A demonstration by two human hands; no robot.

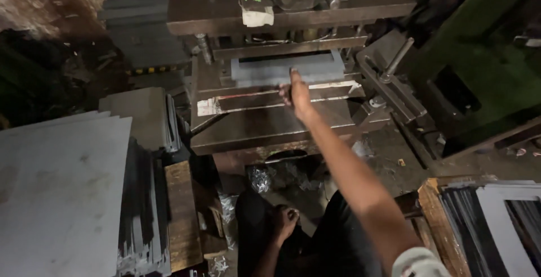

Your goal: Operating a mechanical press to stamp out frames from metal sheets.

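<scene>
While scrap litters the dim floor, right hand [297, 94] fingers press flat on the grey sheet [282, 68] in the press [270, 125].

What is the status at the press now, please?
Right hand open, fingertips on grey sheet in press die. Left hand resting on lap. Nothing in the way.

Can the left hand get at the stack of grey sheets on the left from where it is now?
Probably yes: the left hand rests on the knee, holding nothing, and nothing stands between it and the stack of grey sheets.
</scene>
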